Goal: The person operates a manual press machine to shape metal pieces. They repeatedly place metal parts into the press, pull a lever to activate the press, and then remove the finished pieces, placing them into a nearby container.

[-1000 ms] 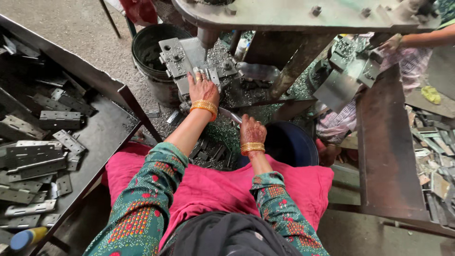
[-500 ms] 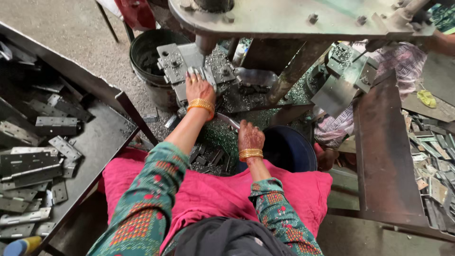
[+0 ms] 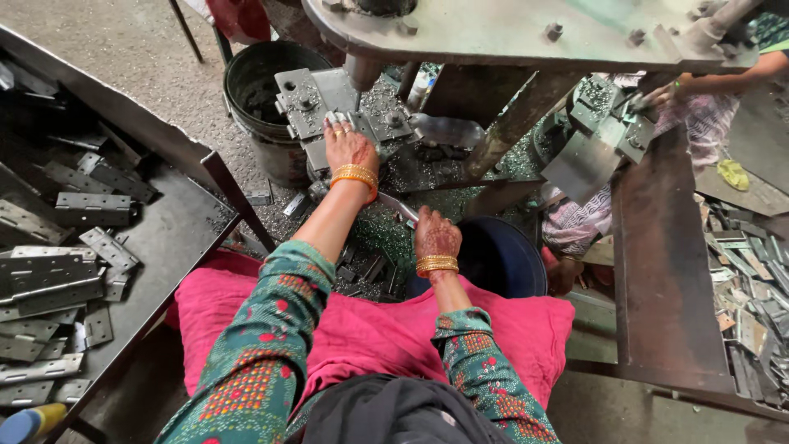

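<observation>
The left hand rests on the press die block, which sits beneath the press frame. A bucket stands just left of the block. The right hand lies nearer, beside a tub on its right. Hinge plates fill the tray at far left.
</observation>
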